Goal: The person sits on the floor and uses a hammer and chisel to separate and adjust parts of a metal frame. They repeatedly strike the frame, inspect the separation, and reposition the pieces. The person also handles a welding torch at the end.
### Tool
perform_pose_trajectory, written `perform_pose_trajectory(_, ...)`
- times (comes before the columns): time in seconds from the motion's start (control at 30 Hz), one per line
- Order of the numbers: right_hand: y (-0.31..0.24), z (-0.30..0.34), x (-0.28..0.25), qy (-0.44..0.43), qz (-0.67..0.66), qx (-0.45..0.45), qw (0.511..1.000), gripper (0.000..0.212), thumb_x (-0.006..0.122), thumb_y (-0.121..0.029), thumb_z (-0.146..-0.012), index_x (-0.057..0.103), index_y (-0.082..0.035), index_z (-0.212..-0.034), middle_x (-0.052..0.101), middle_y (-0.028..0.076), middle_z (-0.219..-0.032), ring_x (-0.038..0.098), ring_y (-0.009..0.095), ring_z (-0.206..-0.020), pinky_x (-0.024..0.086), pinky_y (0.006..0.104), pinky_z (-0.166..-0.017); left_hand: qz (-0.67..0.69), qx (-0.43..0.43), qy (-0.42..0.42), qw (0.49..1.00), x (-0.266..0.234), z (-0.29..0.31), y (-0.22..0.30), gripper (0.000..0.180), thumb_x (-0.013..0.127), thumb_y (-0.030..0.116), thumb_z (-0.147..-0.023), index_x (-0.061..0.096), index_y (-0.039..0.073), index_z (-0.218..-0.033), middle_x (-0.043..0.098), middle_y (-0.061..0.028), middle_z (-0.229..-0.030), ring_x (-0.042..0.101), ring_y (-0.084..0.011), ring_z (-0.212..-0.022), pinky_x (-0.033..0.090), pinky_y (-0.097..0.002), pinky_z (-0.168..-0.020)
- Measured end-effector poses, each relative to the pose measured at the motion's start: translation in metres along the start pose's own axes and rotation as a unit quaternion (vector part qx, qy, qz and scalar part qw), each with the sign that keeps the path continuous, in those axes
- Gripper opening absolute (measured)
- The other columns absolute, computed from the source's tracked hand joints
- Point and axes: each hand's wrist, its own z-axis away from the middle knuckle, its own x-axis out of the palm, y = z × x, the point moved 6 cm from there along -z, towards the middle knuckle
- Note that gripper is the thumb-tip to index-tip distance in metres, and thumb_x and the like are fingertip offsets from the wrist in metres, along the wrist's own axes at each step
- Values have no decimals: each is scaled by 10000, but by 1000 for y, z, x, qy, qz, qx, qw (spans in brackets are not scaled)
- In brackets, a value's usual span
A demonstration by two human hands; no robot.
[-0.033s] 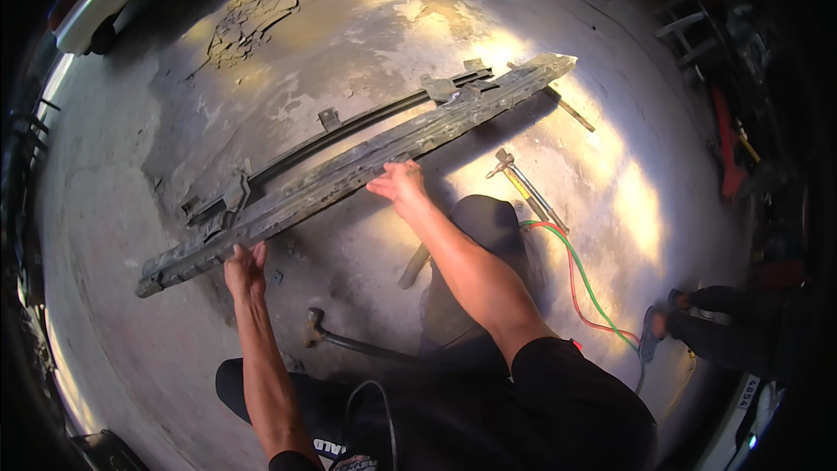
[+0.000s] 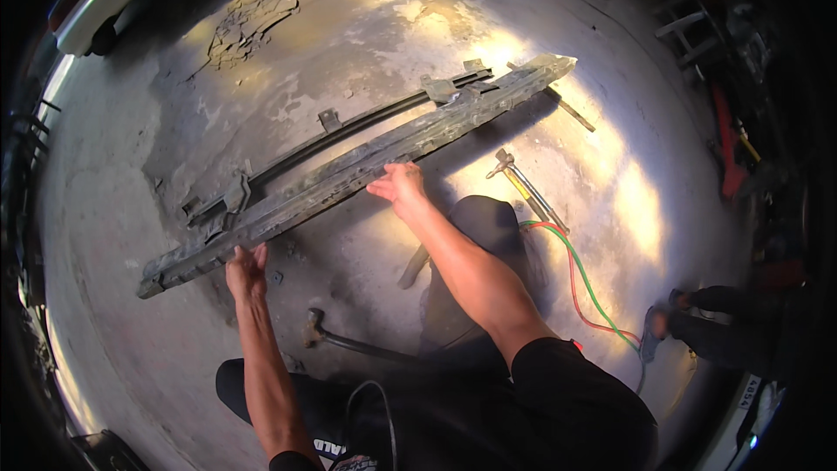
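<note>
A long, scuffed grey metal beam [image 2: 436, 133] slants across the floor in front of me, its left end near and its right end far. At its near edge toward the left end, my left hand [image 2: 248, 270] grips it, with part of the fingers hidden by the metal. My right hand [image 2: 399, 187] holds the same edge around the middle of the beam. Behind and alongside lies a thinner dark metal rail with brackets [image 2: 357, 116], which neither hand touches. The beam's near edge appears slightly raised, with shadow beneath it.
Below the beam lies a hammer [image 2: 316, 328] with a dark handle. Two more hammers [image 2: 523, 185] rest right of my knee, beside red and green hoses [image 2: 586, 283]. Another person's legs [image 2: 732, 318] are at right. A thin bar [image 2: 574, 113] pokes from under the beam.
</note>
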Motion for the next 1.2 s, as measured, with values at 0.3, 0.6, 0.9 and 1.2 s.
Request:
perform_pose_trajectory(0.3,0,-14,2,16,15,44,999,363,479,-155,-977,392,66,-1251,512,351,-1135,647,427,-922,645,471,-715,22,-49,49,997,9,8,-3,219,509,181,-1081,535,-35,-1113,608,-246,-1097,663,-437,-1103,612,-514,-967)
perform_pose_trajectory(0.6,-17,0,3,7,-4,-18,1000,237,516,-95,-979,409,36,-1145,540,281,-1045,674,370,-790,646,452,-620,14,1,27,1000,20,24,8,289,541,231,-1081,503,-55,-1092,620,-249,-1078,693,-409,-1033,633,-454,-885)
perform_pose_trajectory(0.9,-73,70,34,-129,-16,-176,976,159,592,-20,-990,468,67,-939,598,225,-868,729,354,-704,638,422,-566,3,69,24,997,14,66,81,311,641,197,-1028,542,7,-1254,662,-162,-1090,706,-297,-1026,604,-315,-865)
perform_pose_trajectory(1.2,-91,57,62,-152,33,-207,966,155,554,-18,-1002,462,99,-957,639,255,-873,757,365,-723,635,389,-536,-28,87,-4,996,24,27,104,403,625,202,-1033,501,-29,-1339,641,-153,-1113,668,-306,-1102,579,-345,-905)
